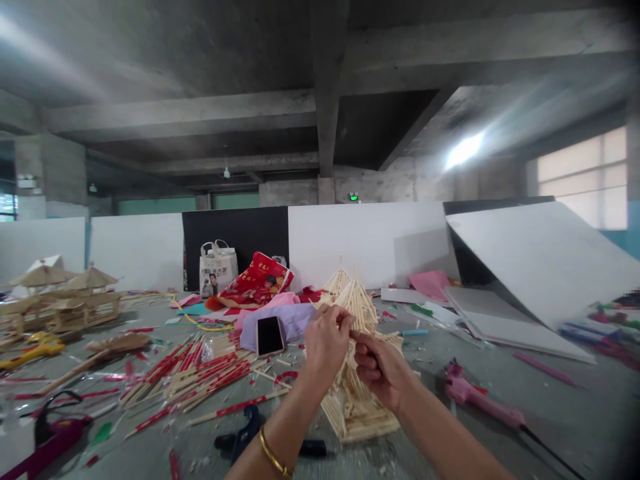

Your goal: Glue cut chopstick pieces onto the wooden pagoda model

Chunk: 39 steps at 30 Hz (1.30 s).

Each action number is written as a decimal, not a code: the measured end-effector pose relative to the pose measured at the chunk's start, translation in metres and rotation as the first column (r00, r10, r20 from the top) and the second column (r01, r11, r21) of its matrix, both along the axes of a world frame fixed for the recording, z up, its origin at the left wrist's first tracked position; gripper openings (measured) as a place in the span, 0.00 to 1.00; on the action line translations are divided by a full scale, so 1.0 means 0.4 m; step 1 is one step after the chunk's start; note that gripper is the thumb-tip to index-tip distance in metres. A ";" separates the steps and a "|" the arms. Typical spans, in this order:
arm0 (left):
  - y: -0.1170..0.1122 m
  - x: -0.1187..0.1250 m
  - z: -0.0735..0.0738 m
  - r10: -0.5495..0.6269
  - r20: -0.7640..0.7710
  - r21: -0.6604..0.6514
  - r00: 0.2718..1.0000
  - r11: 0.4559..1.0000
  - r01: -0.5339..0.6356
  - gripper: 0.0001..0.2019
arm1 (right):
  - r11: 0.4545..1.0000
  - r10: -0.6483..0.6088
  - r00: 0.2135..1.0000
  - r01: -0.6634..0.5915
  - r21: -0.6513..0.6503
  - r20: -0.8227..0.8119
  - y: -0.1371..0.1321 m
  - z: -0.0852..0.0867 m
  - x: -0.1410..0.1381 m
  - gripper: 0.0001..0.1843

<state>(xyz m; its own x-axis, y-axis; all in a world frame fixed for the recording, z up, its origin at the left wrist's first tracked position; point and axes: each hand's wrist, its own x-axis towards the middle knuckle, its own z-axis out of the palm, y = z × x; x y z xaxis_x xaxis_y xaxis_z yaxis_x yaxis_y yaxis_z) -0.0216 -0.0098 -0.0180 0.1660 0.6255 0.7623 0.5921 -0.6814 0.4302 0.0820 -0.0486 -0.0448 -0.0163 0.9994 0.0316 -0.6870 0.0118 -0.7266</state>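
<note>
Both my hands meet in front of a pagoda-like model of pale wooden sticks [367, 423], which stands on a flat stick base. My left hand [327, 340], with a gold bangle on its wrist, is closed in a pinch. Fingertip to fingertip with it, my right hand [383, 367] also pinches, its other fingers curled. Whatever lies between the fingertips is too small to make out. The hands cover the middle of the model; its pointed stick roof [357, 300] shows behind them. Under my left forearm lies a blue and black tool [245, 437], partly hidden.
Left are chopsticks in red wrappers [215, 377], a phone [270, 337] on purple cloth, a purple tool [60, 440] and finished-looking stick pavilions [90, 293]. A pink glue gun [485, 400] with a cord lies right. White boards [540, 267] lean behind.
</note>
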 end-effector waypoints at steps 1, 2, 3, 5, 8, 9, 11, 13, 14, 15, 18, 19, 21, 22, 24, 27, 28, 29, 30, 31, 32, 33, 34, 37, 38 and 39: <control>-0.001 0.001 0.000 0.004 -0.001 -0.007 1.000 1.000 -0.004 0.05 | 1.000 0.000 1.000 0.000 -0.001 -0.001 -0.001 0.001 0.000 0.08; -0.002 0.002 0.000 0.006 -0.002 -0.011 1.000 1.000 -0.006 0.05 | 1.000 0.000 1.000 0.000 -0.003 -0.002 -0.002 0.002 0.000 0.08; -0.002 0.003 0.001 0.009 -0.003 -0.013 1.000 1.000 -0.009 0.05 | 1.000 0.000 1.000 0.000 -0.005 -0.004 -0.002 0.004 0.000 0.07; -0.004 0.004 0.002 0.020 -0.002 -0.014 1.000 1.000 -0.020 0.05 | 1.000 0.002 1.000 -0.002 -0.010 -0.006 -0.003 0.007 0.000 0.07; -0.003 0.005 0.000 0.033 -0.001 -0.011 0.999 0.999 -0.033 0.05 | 1.000 0.001 1.000 -0.001 -0.018 -0.007 -0.004 0.010 0.001 0.07; -0.002 0.006 -0.001 0.033 -0.001 -0.009 0.999 0.999 -0.033 0.05 | 1.000 0.000 1.000 0.000 -0.022 -0.006 -0.004 0.010 0.001 0.07; 0.000 0.006 -0.004 0.029 0.003 -0.003 1.000 1.000 -0.029 0.05 | 1.000 0.000 1.000 0.000 -0.030 -0.006 -0.004 0.010 0.002 0.07; 0.001 0.007 -0.006 0.023 0.008 -0.001 1.000 1.000 -0.023 0.04 | 0.999 0.001 1.000 -0.001 -0.036 -0.007 -0.003 0.011 0.003 0.07; 0.001 0.007 -0.007 0.019 0.009 -0.001 1.000 1.000 -0.019 0.04 | 0.999 0.002 1.000 -0.002 -0.039 -0.008 -0.002 0.011 0.003 0.08; 0.000 0.007 -0.007 0.015 0.009 0.000 1.000 1.000 -0.015 0.04 | 0.999 0.002 1.000 -0.002 -0.040 -0.010 -0.002 0.011 0.003 0.08; -0.001 0.006 -0.006 0.011 0.013 0.004 1.000 1.000 -0.011 0.04 | 0.999 0.006 1.000 -0.007 -0.036 -0.017 -0.002 0.012 0.002 0.08; -0.001 0.006 -0.005 0.012 0.014 0.004 1.000 1.000 -0.012 0.05 | 0.999 0.009 1.000 -0.010 -0.035 -0.020 -0.003 0.012 0.002 0.08; -0.002 0.005 -0.005 0.012 0.016 0.003 1.000 1.000 -0.012 0.05 | 0.999 0.018 1.000 -0.018 -0.033 -0.024 -0.004 0.011 0.002 0.08; -0.002 0.005 -0.005 0.012 0.017 0.001 1.000 1.000 -0.012 0.05 | 0.999 0.021 0.999 -0.022 -0.033 -0.026 -0.004 0.011 0.002 0.08; -0.003 0.005 -0.005 0.014 0.017 0.000 1.000 1.000 -0.014 0.05 | 0.999 0.025 0.999 -0.026 -0.032 -0.032 -0.003 0.009 0.003 0.07; -0.004 0.006 -0.005 0.021 0.011 0.004 1.000 1.000 -0.021 0.05 | 0.999 0.029 0.999 -0.030 -0.029 -0.038 -0.001 0.007 0.005 0.07; -0.004 0.006 -0.005 0.022 0.009 0.007 1.000 1.000 -0.022 0.05 | 0.999 0.029 0.999 -0.030 -0.029 -0.039 0.000 0.006 0.006 0.07; -0.004 0.006 -0.005 0.023 0.007 0.010 1.000 1.000 -0.023 0.05 | 0.999 0.029 0.999 -0.030 -0.029 -0.040 0.000 0.006 0.006 0.07; -0.004 0.007 -0.004 0.022 0.006 0.011 1.000 1.000 -0.022 0.05 | 0.999 0.027 0.999 -0.028 -0.030 -0.041 -0.001 0.007 0.006 0.07; -0.004 0.007 -0.004 0.022 0.004 0.011 1.000 1.000 -0.022 0.05 | 0.999 0.025 0.999 -0.027 -0.032 -0.042 -0.002 0.007 0.006 0.07; -0.003 0.007 -0.004 0.022 0.004 0.010 1.000 1.000 -0.022 0.05 | 0.999 0.023 0.999 -0.024 -0.034 -0.043 -0.003 0.008 0.006 0.07; -0.003 0.007 -0.004 0.023 0.003 0.008 1.000 1.000 -0.023 0.05 | 0.999 0.022 0.999 -0.024 -0.036 -0.044 -0.005 0.009 0.005 0.07; -0.003 0.007 -0.004 0.025 0.004 0.006 1.000 1.000 -0.025 0.05 | 0.999 0.022 0.999 -0.024 -0.037 -0.046 -0.006 0.010 0.005 0.07; -0.003 0.006 -0.004 0.027 0.006 0.009 1.000 1.000 -0.027 0.05 | 0.999 0.027 0.998 -0.029 -0.037 -0.050 -0.007 0.012 0.004 0.07; -0.004 0.006 -0.003 0.025 0.006 0.009 1.000 1.000 -0.025 0.05 | 0.999 0.027 0.998 -0.029 -0.036 -0.052 -0.007 0.011 0.004 0.07; -0.004 0.005 -0.003 0.023 0.006 0.008 1.000 1.000 -0.023 0.05 | 0.999 0.028 0.998 -0.030 -0.036 -0.053 -0.006 0.011 0.005 0.07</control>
